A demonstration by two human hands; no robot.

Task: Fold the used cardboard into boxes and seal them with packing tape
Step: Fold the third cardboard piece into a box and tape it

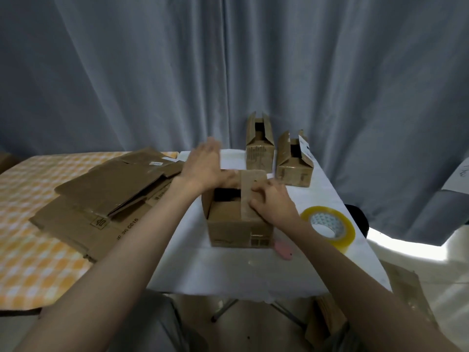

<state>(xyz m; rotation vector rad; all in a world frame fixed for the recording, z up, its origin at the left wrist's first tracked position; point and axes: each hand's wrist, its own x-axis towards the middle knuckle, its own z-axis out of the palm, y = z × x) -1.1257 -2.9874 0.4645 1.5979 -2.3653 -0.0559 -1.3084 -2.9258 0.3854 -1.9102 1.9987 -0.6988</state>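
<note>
Both hands work the flaps of the cardboard box [239, 226] at the table's [228, 270] centre: right hand [272, 201] presses one flap down flat, left hand [205, 165] hovers open, gripping nothing; next, close remaining flaps, then fetch the packing tape roll [328, 226] near the right edge.

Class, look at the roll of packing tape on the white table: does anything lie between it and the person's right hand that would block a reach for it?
Nothing visible does. The roll of packing tape lies flat on the white table, just right of the right hand, which presses a flap of the box. The pink object lies nearer the viewer, off that path.
</note>
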